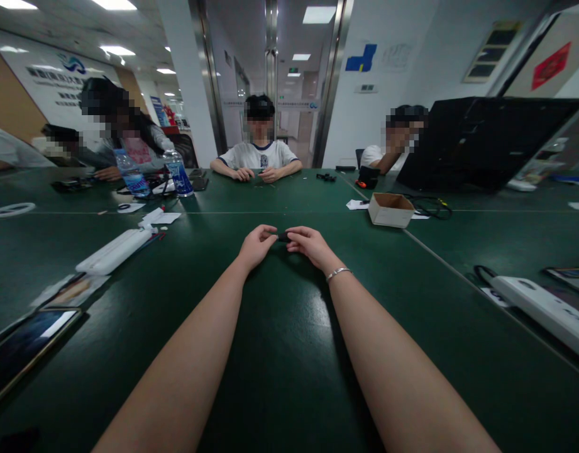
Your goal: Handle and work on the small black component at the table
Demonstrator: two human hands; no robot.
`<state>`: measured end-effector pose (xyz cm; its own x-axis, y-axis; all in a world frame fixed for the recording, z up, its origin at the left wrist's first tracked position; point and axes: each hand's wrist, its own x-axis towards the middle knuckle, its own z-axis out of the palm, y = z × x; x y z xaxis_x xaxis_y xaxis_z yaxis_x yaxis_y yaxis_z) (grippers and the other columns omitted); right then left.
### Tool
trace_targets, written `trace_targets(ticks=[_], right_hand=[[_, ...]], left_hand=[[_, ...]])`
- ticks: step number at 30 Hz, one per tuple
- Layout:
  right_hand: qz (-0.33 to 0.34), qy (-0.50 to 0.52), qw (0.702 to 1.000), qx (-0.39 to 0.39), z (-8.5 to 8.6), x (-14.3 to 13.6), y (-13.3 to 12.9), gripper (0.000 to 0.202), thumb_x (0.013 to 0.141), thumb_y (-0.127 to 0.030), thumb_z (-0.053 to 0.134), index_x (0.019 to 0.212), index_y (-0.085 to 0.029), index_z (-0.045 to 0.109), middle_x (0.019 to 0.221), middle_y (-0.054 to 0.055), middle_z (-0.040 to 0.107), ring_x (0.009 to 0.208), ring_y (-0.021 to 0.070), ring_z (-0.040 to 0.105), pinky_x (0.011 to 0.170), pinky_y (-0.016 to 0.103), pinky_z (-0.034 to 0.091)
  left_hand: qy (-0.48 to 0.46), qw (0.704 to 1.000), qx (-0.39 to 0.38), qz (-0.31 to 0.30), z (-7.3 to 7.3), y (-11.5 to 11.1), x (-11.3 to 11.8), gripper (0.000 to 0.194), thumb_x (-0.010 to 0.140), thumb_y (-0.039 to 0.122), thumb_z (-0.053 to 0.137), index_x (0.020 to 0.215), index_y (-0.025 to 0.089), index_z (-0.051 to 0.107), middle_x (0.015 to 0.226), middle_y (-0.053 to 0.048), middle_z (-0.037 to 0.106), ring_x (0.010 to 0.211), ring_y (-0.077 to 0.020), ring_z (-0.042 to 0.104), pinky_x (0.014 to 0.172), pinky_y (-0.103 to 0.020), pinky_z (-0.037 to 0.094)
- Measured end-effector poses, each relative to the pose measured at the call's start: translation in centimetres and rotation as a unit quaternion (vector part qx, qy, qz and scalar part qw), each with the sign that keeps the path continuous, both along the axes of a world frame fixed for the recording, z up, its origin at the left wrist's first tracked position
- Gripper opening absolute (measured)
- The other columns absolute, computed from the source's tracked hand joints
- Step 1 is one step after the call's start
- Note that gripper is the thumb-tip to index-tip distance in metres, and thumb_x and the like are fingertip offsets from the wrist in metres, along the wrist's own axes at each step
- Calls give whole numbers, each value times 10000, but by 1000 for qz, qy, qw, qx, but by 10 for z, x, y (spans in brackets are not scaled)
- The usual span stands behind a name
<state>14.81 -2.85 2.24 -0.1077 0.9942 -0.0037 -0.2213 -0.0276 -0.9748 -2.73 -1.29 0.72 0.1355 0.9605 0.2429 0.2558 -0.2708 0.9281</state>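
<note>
Just above the green tabletop, at the middle of the head view, a small dark object spans the gap between my hands. It is black and short, and too small to name its kind. My right hand, with a silver bracelet at the wrist, pinches its right end between thumb and fingers. At the left end, the thumb and fingertips of my left hand close on it. My fingers hide part of the object.
A small open box stands ahead right, before a large black monitor. Power strips lie left and right. A phone rests at left, with bottles beyond. Several people sit around; one person faces me.
</note>
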Motion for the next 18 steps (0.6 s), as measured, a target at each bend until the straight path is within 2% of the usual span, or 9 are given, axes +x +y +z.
trace_targets(ticks=[5, 12, 18], right_hand=[[6, 0, 1000, 9, -1, 1, 1, 124, 854, -3, 616, 899, -109, 663, 757, 42, 683, 534, 87, 639, 524, 160, 561], [4, 0, 1000, 6, 0, 0, 0, 126, 855, 2, 612, 885, -110, 661, 718, 29, 670, 525, 86, 635, 517, 154, 560], [0, -4, 1000, 3, 1, -1, 0, 136, 855, 8, 606, 885, -113, 661, 708, 24, 669, 529, 86, 637, 513, 149, 560]], left_hand=[[-20, 999, 29, -11, 0, 0, 0, 261, 750, 165, 642, 1011, 154, 643, 881, -47, 643, 816, -159, 609, 808, -308, 477], [-13, 999, 47, -14, 1, 0, -1, 320, 706, 149, 661, 1025, 147, 638, 895, -52, 642, 737, -136, 584, 734, -284, 479], [10, 998, 62, -12, 4, -2, -1, 341, 692, 125, 644, 1032, 140, 638, 949, -69, 644, 758, -139, 587, 708, -273, 476]])
